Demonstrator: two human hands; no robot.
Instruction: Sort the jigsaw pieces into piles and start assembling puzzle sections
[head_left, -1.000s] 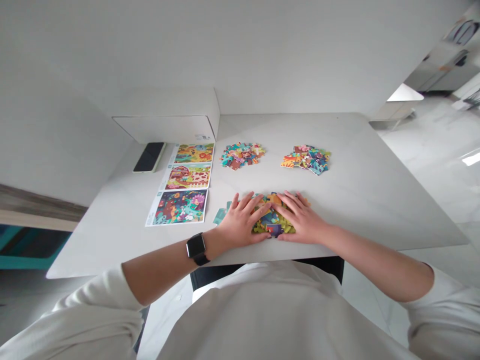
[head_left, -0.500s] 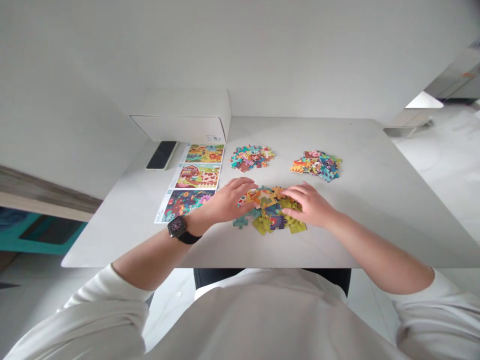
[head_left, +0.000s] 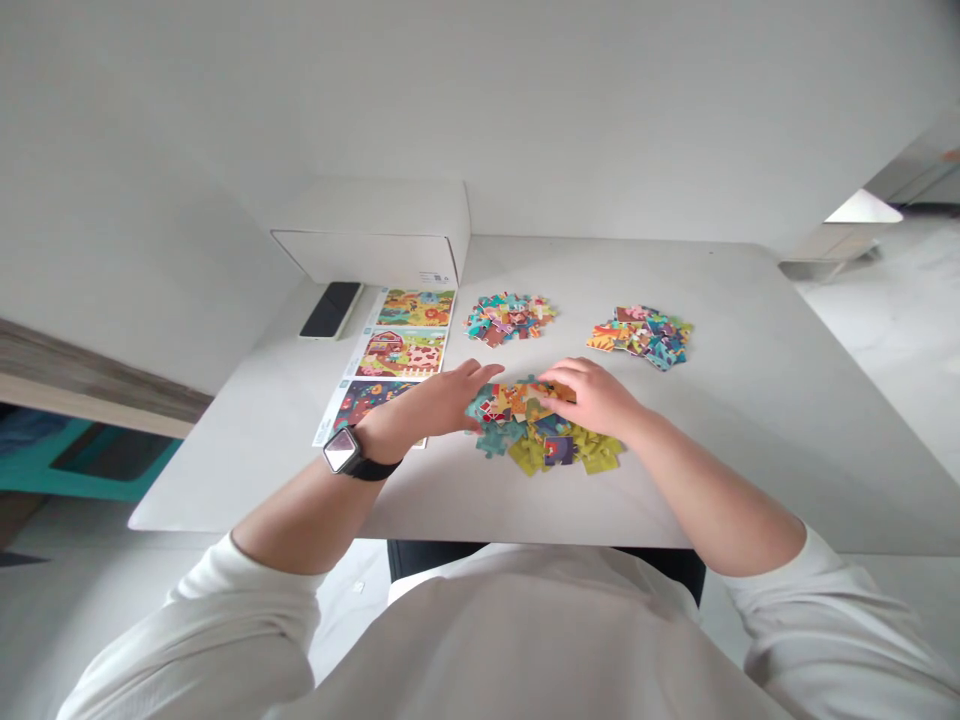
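Observation:
A loose heap of jigsaw puzzle pieces (head_left: pixel 517 432), mostly teal, orange and olive green, lies before me on the white table. At its left edge is my left hand (head_left: pixel 442 402), wearing a black watch; thumb and fingers are spread apart and hold nothing I can see. My right hand (head_left: pixel 600 396) reaches over the heap's upper right. Its fingers and thumb are apart, with orange pieces (head_left: pixel 564 391) showing between them; whether it grips one is unclear. A purple piece (head_left: pixel 558 450) lies on top near the front.
Two more puzzle piles stand farther back, one at the middle (head_left: pixel 510 318) and another at the right (head_left: pixel 646 335). Three picture sheets (head_left: pixel 401 353) lie in a column at left. Beside them is a phone (head_left: pixel 330 310), with a white box (head_left: pixel 367 255) behind.
My right hand has shifted left across the top of the heap. My left hand has drawn back to the left, uncovering teal and red pieces. The view has shifted slightly.

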